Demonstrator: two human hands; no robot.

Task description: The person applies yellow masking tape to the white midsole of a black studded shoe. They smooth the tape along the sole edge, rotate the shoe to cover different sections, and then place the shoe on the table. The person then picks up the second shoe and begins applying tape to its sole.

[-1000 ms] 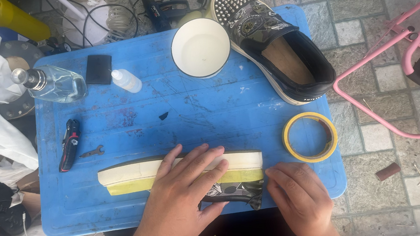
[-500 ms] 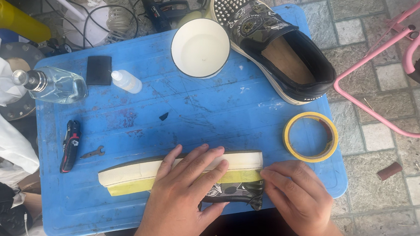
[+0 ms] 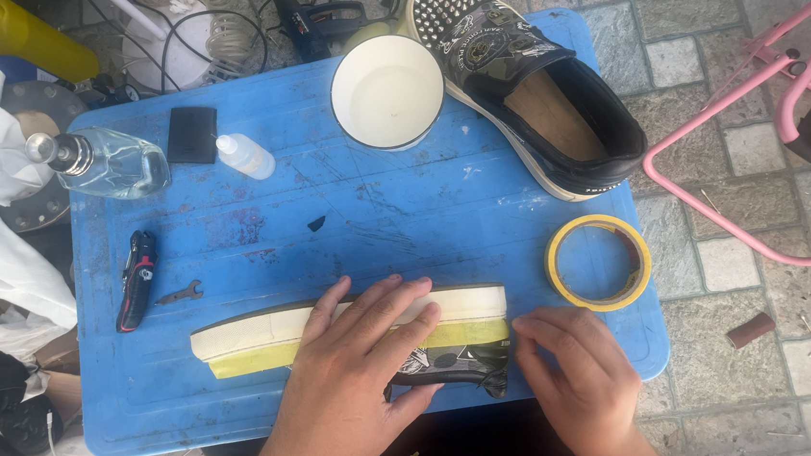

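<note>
Take the table [image 3: 484,205] as your landmark. At its near edge a shoe [image 3: 262,337] lies on its side, your left hand [image 3: 360,374] flat on it, your right hand [image 3: 577,377] at its right end. A tape roll [image 3: 599,262] lies at the table's right edge, a second shoe [image 3: 523,83] overhangs the far right corner, a round tub [image 3: 387,91] beside it. A bottle [image 3: 107,164] and a folding knife [image 3: 137,279] lie at the left.

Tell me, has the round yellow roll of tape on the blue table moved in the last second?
No. The round yellow roll of tape lies in the same spot near the right edge of the blue plastic table, below the studded black slip-on shoe, as before.
</note>
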